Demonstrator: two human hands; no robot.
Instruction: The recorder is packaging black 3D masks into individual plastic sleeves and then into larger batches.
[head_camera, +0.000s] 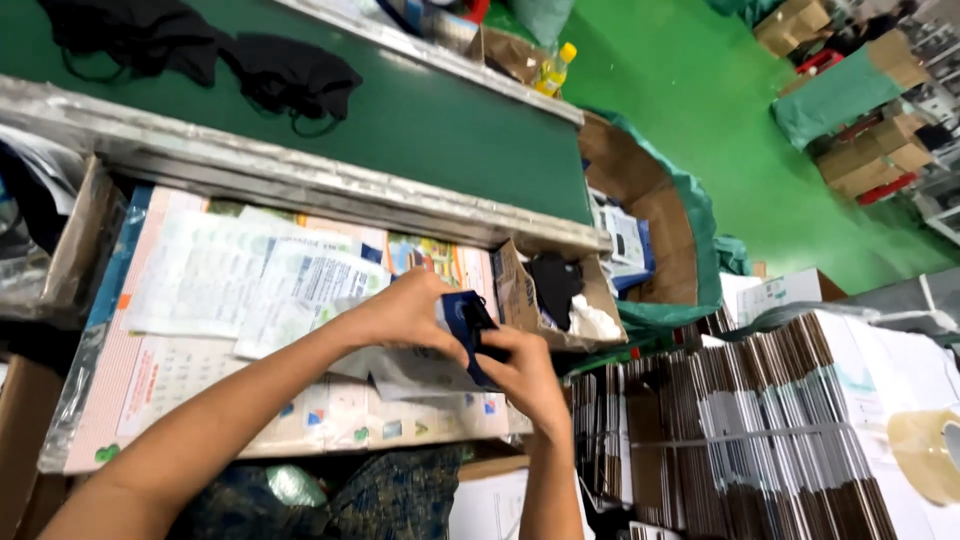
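Observation:
My left hand and my right hand meet over the paper-covered work table. Both grip a small dark blue packet with a black item in it, held just above a clear plastic bag lying on the table. A small open cardboard box with black fabric and white material inside stands right beside my hands.
A green conveyor belt runs along the far side with black fabric pieces on it. Printed sheets cover the table. Stacks of flat cartons stand at right, a tape roll on them. Green floor and boxes lie beyond.

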